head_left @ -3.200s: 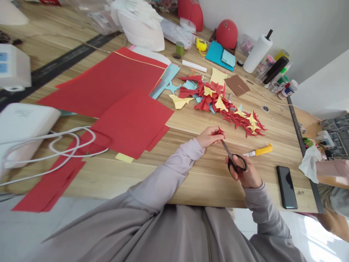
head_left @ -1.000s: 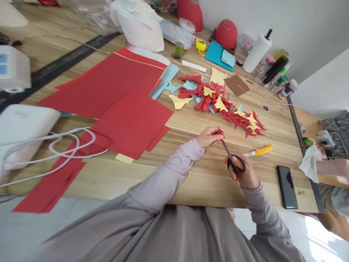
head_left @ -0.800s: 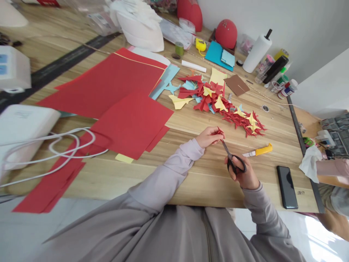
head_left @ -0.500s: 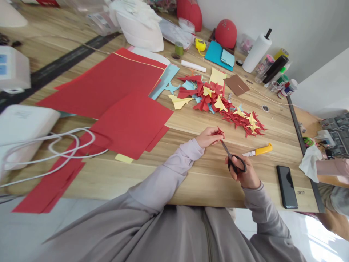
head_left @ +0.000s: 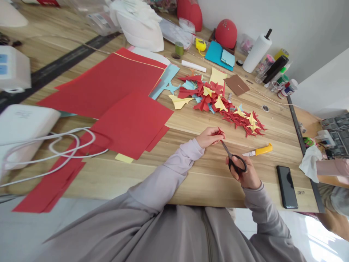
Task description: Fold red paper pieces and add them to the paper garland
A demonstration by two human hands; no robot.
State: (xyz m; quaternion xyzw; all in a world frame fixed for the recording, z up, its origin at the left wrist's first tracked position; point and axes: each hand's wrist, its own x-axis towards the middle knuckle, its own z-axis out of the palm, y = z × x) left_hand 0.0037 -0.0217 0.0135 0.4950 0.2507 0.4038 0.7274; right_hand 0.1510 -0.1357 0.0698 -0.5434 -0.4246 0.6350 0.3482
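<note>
Over the front middle of the wooden table, my left hand (head_left: 208,137) pinches a small folded piece of red paper (head_left: 219,131). My right hand (head_left: 247,174) is closed round the black handles of a pair of scissors (head_left: 231,155). Their blades point up and left, with the tips at the red paper by my left fingertips; whether the blades are parted I cannot tell. Beyond my hands lies a heap of folded paper shapes (head_left: 215,100), mostly red with some yellow and light blue. A utility knife (head_left: 263,149) with a yellow handle rests just right of the scissors.
Large red sheets (head_left: 109,83) and narrower red strips (head_left: 62,182) lie on the left, crossed by a white cable (head_left: 77,145). A black phone (head_left: 287,187) is near the right front edge. Brown paper (head_left: 236,84), a yellow tape measure (head_left: 200,44) and bottles (head_left: 287,88) stand farther back.
</note>
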